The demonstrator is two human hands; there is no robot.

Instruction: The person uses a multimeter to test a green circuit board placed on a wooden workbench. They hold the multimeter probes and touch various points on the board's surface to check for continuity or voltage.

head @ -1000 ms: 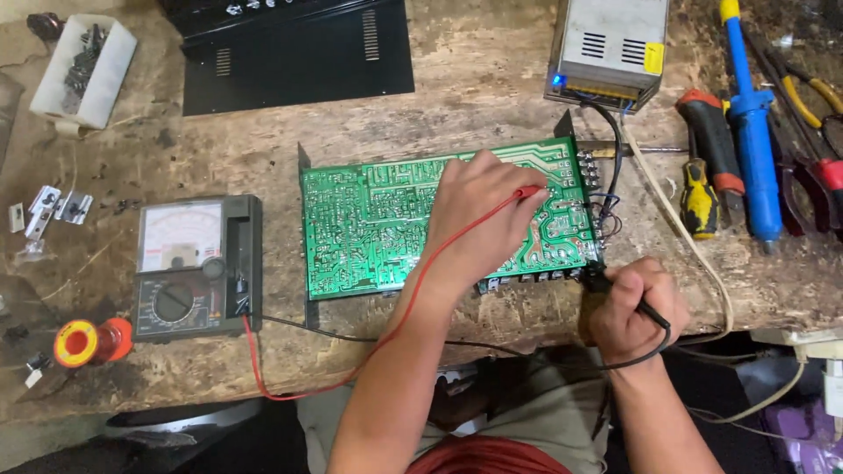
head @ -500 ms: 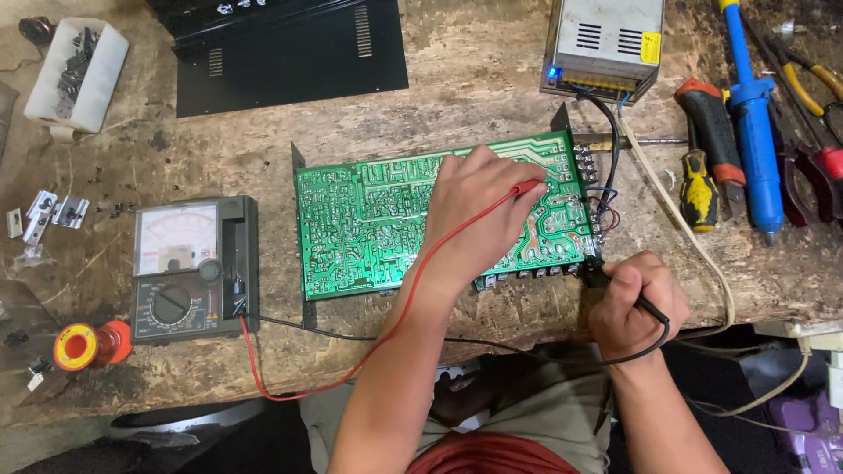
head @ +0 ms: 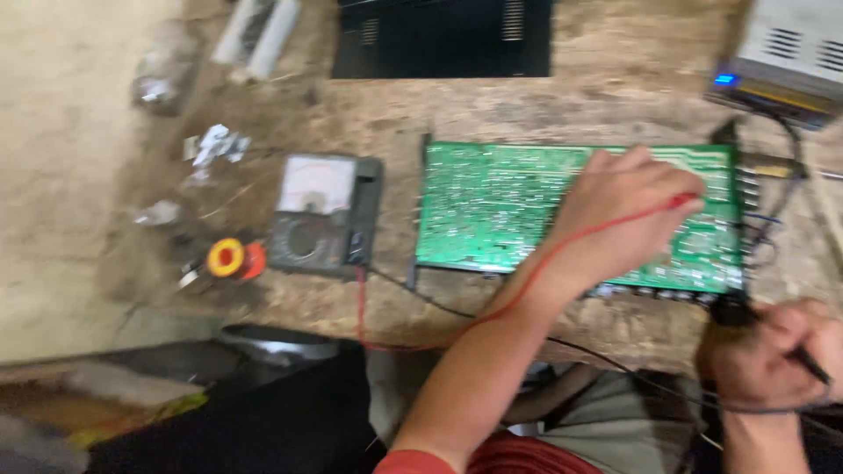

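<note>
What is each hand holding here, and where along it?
The left hand pinches the red probe near its tip over the green circuit board. The right hand grips the black probe around its shaft.

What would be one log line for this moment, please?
left hand: holds red probe on green circuit board | right hand: holds black probe at board edge | analog meter: left of board

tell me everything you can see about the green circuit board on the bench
The green circuit board is a wide rectangle lying flat on the worn wooden bench, its silvery solder points facing up. Dark brackets stand at its left and right ends, and a row of dark parts lines its near edge. The left hand rests over its right half, holding a red probe to the surface. The meter sits just left of it. The picture is blurred, so finer detail is lost.
</note>
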